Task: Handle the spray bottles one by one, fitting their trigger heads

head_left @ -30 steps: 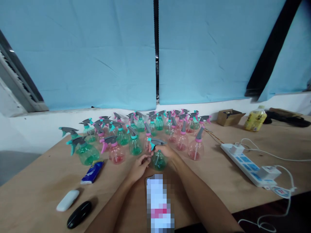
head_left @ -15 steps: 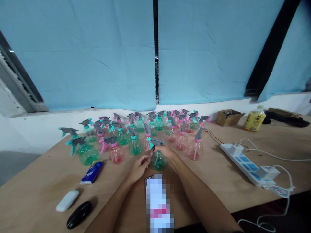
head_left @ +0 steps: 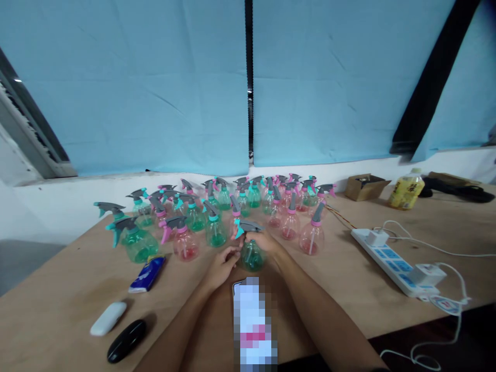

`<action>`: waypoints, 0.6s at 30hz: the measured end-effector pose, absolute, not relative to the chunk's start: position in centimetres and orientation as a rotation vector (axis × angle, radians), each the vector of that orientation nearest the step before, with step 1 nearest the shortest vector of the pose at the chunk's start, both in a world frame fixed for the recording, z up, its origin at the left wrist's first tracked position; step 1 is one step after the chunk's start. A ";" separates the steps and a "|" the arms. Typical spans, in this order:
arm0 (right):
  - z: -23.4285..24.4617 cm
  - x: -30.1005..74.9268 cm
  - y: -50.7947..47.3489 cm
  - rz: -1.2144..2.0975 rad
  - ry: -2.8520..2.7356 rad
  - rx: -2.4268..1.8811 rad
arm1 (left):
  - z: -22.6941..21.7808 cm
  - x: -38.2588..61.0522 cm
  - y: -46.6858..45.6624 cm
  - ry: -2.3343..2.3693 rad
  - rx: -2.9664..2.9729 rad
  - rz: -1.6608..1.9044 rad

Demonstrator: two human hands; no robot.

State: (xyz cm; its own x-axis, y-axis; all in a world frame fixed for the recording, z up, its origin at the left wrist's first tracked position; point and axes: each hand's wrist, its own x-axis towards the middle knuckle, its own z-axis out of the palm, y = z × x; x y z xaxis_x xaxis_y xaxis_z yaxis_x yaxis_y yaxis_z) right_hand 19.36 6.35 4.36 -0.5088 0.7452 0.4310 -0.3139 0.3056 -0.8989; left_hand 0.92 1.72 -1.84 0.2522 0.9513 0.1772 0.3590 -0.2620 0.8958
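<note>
A clear green spray bottle (head_left: 252, 258) with a grey head and turquoise trigger stands upright in front of me. My right hand (head_left: 260, 242) is closed around its neck, just below the spray head. Close against the bottle's left side is my left hand (head_left: 225, 263), its fingers curled in toward the thumb. Whether it touches the bottle or pinches anything small, I cannot tell. Below the bottle lies a phone (head_left: 251, 315), its screen blurred out. A pink spray bottle (head_left: 235, 222) stands just behind my hands, partly hidden.
Several green and pink spray bottles (head_left: 186, 245) stand in rows behind. A blue packet (head_left: 147, 274), white case (head_left: 108, 318) and black case (head_left: 126, 341) lie left. To the right are a power strip (head_left: 395, 263) with chargers, a cardboard box (head_left: 366, 188) and a yellow-labelled drink bottle (head_left: 406, 191).
Almost nothing differs. Both hands keep their places at the green spray bottle, and the view has shifted very slightly.
</note>
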 end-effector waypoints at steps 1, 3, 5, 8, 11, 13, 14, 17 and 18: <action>4.3 19.3 6.4 1.385 -1.620 -0.398 | -1.8 0.9 1.7 1.208 1.770 0.987; 4.2 19.3 6.5 1.382 -1.622 -0.380 | -1.7 0.9 1.7 1.214 1.774 0.980; 4.2 19.3 6.4 1.375 -1.619 -0.378 | -1.7 0.9 1.7 1.218 1.777 0.978; 4.4 19.3 6.1 1.377 -1.609 -0.429 | -1.8 0.9 1.7 1.209 1.762 0.989; 4.5 19.3 5.8 1.385 -1.615 -0.444 | -2.0 0.9 1.8 1.197 1.753 0.995; 4.4 19.2 5.9 1.361 -1.616 -0.437 | -2.0 0.8 1.8 1.200 1.763 0.996; 4.3 19.0 6.0 1.340 -1.608 -0.437 | -2.0 0.8 1.8 1.204 1.771 0.996; 3.5 18.6 6.5 1.227 -1.533 -0.521 | -1.9 0.8 1.8 1.222 1.771 1.007; 3.2 18.6 6.7 1.167 -1.490 -0.587 | -1.9 0.8 1.8 1.228 1.761 1.015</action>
State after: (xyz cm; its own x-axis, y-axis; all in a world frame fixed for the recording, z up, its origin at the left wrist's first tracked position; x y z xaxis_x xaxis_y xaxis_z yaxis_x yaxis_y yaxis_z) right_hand 18.57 6.70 3.17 -0.2764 0.8517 0.4451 -0.2280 0.3918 -0.8913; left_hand 0.81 1.82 -1.86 0.2255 0.9563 0.1861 0.3630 -0.2597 0.8949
